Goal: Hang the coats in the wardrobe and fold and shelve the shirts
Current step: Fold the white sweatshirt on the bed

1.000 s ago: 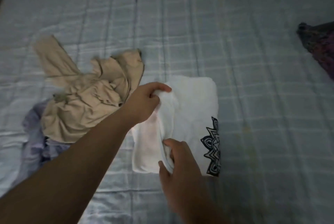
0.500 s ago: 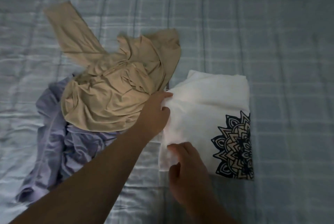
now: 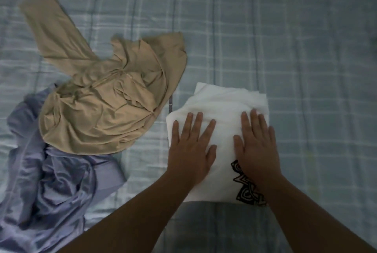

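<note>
A home bedroom: a blue-grey checked bedsheet covers the whole surface, with a crumpled tan garment and lilac garment lying on it.

Dim bluish light, soft focus, mild blur

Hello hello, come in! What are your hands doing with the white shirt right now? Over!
Left hand and right hand flat, pressing the folded white shirt. Shirt on the bed, not shelved. Tan garment and lilac garment piled beside it, unfolded.
</note>
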Available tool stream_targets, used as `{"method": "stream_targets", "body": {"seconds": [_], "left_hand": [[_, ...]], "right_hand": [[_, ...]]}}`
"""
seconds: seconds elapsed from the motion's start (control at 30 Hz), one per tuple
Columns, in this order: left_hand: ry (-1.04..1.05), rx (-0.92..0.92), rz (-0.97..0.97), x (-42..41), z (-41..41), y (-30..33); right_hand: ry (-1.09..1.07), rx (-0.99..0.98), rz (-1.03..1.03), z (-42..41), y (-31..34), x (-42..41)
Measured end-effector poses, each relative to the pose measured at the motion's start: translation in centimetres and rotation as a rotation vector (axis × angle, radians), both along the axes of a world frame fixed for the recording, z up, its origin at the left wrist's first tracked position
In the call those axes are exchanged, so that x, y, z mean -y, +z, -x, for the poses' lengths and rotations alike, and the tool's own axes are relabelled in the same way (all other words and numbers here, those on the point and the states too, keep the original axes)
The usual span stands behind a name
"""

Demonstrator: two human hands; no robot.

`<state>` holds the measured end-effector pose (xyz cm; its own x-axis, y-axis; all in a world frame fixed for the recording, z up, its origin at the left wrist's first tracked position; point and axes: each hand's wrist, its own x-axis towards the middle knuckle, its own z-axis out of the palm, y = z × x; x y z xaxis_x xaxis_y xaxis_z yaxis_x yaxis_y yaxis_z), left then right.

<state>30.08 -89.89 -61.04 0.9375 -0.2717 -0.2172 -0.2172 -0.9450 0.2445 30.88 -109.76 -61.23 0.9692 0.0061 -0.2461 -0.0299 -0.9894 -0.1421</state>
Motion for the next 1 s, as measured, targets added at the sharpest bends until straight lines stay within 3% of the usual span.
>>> {"method": "stream_targets", "body": {"seconds": [0.27,0.43,0.6,0.87,1.0], "left_hand": [[0.012,-0.033,-0.039,0.5,-0.6,0.2],[-0.024,0.082,-0.03,0.1,-4.4,1.4],[0.012,-0.033,-0.046,1.6,-9.2,-1.6],[0.005,0.074,0.002,1.4,-7.7,-0.2],[-0.141,0.109,0.139,0.7,-2.7,3.6]], "right_hand": [[0.001,-0.038,-0.026,-0.7,0.5,0.5],[0.04,0.054,-0.117,-3.7,3.3,0.3],[0.063,-0.015,-0.045,-6.2,-0.3,0.7],[0.054,0.084,-0.059,-5.2,0.2,0.7],[0.176,0.154,-0.162,-1.4,3.8,1.0]]}}
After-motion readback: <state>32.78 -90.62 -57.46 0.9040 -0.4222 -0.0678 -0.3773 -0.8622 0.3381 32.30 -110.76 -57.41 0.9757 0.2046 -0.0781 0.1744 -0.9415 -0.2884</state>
